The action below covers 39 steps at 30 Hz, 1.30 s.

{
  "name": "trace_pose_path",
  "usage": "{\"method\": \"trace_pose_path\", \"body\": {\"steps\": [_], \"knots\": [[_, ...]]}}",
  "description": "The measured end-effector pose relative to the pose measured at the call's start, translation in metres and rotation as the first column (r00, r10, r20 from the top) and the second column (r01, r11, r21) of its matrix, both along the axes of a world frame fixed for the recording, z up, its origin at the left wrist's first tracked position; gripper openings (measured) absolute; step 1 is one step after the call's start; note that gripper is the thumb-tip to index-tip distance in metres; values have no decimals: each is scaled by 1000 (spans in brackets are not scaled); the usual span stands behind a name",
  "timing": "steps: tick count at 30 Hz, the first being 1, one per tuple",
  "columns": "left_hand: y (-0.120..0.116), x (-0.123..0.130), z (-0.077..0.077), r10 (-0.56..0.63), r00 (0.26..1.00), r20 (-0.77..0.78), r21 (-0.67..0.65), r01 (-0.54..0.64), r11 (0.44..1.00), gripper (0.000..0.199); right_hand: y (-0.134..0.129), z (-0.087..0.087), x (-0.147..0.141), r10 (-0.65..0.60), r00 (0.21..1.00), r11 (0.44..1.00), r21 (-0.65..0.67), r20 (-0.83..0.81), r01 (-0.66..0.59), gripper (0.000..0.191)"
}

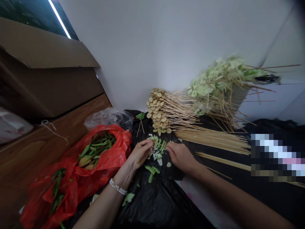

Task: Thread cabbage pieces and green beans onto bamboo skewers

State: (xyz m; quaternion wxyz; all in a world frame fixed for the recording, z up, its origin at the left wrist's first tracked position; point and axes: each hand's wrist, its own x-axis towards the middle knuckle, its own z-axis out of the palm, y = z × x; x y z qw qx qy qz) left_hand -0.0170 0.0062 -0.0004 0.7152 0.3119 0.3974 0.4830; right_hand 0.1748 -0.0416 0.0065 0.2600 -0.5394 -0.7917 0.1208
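Note:
My left hand (143, 153), with a beaded bracelet (118, 187) at the wrist, has thumb and fingers pinched together; what is between them is too small to make out. My right hand (180, 156) is closed in a fist, and whatever it grips is hidden. Cut green bean pieces (163, 146) lie side by side between the two hands, among pale cabbage scraps (157, 156). Nearer to me, a few longer green bean pieces (151, 171) rest on black plastic sheeting (152, 203). Beyond my hands are a couple of skewers threaded with green pieces (140, 116).
Potato-slice skewers (158, 109) are stacked by the wall, with cabbage skewers (214, 79) heaped to their right. Bare bamboo sticks (214, 140) lie right of my hands. On the left stand a red plastic bag (105, 162) of green beans, a clear bag (109, 118) and a cardboard box (54, 86).

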Motion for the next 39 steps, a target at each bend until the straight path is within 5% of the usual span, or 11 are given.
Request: {"method": "trace_pose_path", "body": {"steps": [13, 23, 27, 31, 34, 37, 39], "knots": [[0, 0, -3, -15, 999, -37, 37, 16, 999, 30, -2, -5, -2, -12, 995, 995, 100, 94, 3, 24], [0, 0, -5, 1, 993, -114, 95, 10, 995, 31, 5, 2, 2, 51, 971, 995, -67, -235, -68, 24], [0, 1, -4, -16, 990, -142, 114, 33, 993, 32, 8, 3, 5, 54, 961, 997, -32, -270, -65, 21], [-2, -3, 4, -92, 939, -332, 176, 157, 972, 34, 13, 0, 10, 30, 963, 999, 23, -267, -24, 20], [-5, -12, 16, -294, 807, -512, 197, 444, 874, 29, 16, -1, 13, -17, 964, 999, 42, -267, 30, 21], [-9, -23, 26, -545, 535, -646, 102, 768, 633, 27, 17, 0, 15, -30, 961, 998, 43, -274, 44, 22], [-11, -28, 29, -561, 388, -732, 78, 865, 496, 26, 17, -1, 15, -25, 962, 998, 51, -272, 40, 21]]}}
